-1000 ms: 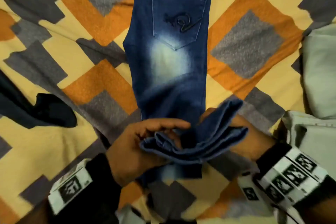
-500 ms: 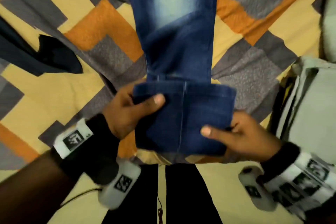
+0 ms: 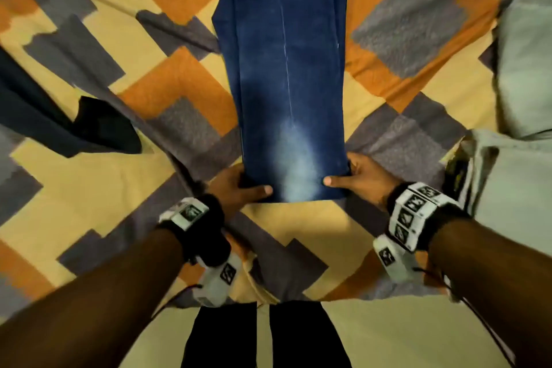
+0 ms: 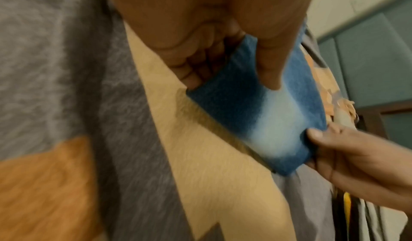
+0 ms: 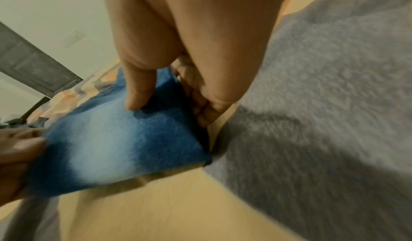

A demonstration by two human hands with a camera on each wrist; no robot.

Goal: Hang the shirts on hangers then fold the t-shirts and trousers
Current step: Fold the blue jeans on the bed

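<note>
Dark blue jeans (image 3: pixel 286 75) with a faded pale patch lie folded lengthwise down the middle of the patterned bedspread (image 3: pixel 104 197), leg hems laid far up over them. My left hand (image 3: pixel 239 185) pinches the near folded edge at its left corner, thumb on top, fingers underneath. At the right corner my right hand (image 3: pixel 355 176) holds the same edge the same way. The left wrist view shows the jeans (image 4: pixel 263 114) under my thumb, and the right wrist view shows the jeans (image 5: pixel 125 142) likewise held.
A dark navy garment (image 3: pixel 59 125) lies at the left of the bed. Pale grey-green folded clothes (image 3: pixel 522 182) are stacked at the right. The bed's near edge and my dark trouser legs (image 3: pixel 263 337) are below.
The leg ends were lifted and carried away from me over the upper jeans, folding them in half. Both hands now hold the new near fold.
</note>
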